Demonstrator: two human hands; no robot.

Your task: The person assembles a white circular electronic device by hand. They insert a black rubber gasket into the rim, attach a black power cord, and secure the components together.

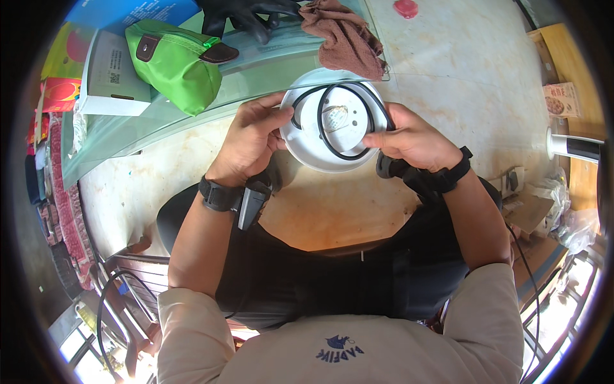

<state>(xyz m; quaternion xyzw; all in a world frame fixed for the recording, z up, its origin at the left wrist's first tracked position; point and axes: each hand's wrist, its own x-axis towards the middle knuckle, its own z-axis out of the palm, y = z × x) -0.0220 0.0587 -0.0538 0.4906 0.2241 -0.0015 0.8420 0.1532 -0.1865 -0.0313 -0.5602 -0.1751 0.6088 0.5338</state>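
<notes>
A round white dish-shaped housing, apparently plastic, is held in front of my knees at the edge of the glass tabletop. A black cord lies in loops inside it, over a raised round middle with small dark holes and a marked patch. My left hand grips the housing's left rim, thumb on top and fingers underneath. On the right side, my right hand pinches the housing with its thumb over the rim beside the cord. Its fingers are partly hidden beneath. The housing's far edge lies partly under the glass edge.
On the glass tabletop are a green zipped pouch, a white box, a black glove-like object and a brown cloth. A red item lies on the tiled floor. Cardboard and plastic bags are at right.
</notes>
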